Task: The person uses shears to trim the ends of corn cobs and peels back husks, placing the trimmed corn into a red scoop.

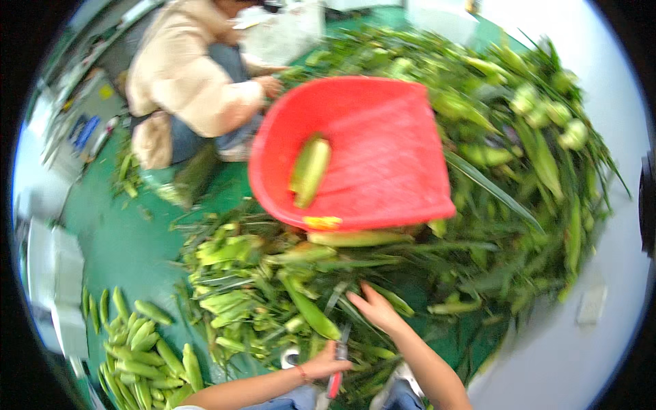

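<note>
My left hand (324,363) is closed around a red-handled tool (334,385) with a thin grey end; blur hides its exact kind. Just beyond its fingers lies the tip of a green ear of corn in its husk (307,307). To the right, my right hand (377,311) reaches over the corn leaves and stalks (342,280) with its fingers apart, holding nothing I can see. Close to those fingertips is another green ear (396,301), partly covered by leaves.
A red scoop-shaped tub (389,157) with a couple of husked-looking ears (311,171) rests on the greenery ahead. Trimmed corn ears (140,362) are heaped at lower left. A person in a beige jacket (198,75) crouches at far left. A white wall (588,355) bounds the right.
</note>
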Demonstrator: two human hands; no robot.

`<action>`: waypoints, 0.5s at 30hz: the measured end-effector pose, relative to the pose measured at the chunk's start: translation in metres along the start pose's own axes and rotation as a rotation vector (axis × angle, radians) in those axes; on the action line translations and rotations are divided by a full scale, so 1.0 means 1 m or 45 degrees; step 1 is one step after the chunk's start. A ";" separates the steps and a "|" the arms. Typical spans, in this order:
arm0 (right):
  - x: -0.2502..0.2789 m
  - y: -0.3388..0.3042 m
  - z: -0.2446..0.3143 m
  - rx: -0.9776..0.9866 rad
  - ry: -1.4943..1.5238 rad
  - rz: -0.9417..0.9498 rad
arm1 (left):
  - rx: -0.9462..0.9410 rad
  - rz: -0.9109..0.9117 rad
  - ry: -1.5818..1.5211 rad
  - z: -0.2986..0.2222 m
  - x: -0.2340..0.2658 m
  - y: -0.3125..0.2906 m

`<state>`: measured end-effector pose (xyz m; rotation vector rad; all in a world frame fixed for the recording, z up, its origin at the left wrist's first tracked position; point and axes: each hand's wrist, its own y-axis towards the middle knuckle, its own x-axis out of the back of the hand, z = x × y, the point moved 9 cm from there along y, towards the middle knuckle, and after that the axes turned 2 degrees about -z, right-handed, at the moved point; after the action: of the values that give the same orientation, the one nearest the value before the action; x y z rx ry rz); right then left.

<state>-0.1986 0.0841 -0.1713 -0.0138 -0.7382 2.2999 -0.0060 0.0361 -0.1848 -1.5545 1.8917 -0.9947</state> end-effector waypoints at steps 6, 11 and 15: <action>0.070 -0.103 -0.037 -0.092 -0.044 -0.259 | -0.103 0.572 -0.239 -0.034 -0.014 -0.020; 0.000 -0.110 -0.082 -0.619 0.751 0.057 | -0.636 -0.225 -0.174 -0.082 0.108 -0.116; -0.029 -0.083 -0.111 -0.411 0.527 -0.019 | -0.064 -1.225 -0.325 0.017 0.214 -0.149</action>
<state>-0.1015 0.1703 -0.2267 -0.6101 -0.8707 2.0433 0.0488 -0.1879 -0.0623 -2.5467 0.9492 -1.0162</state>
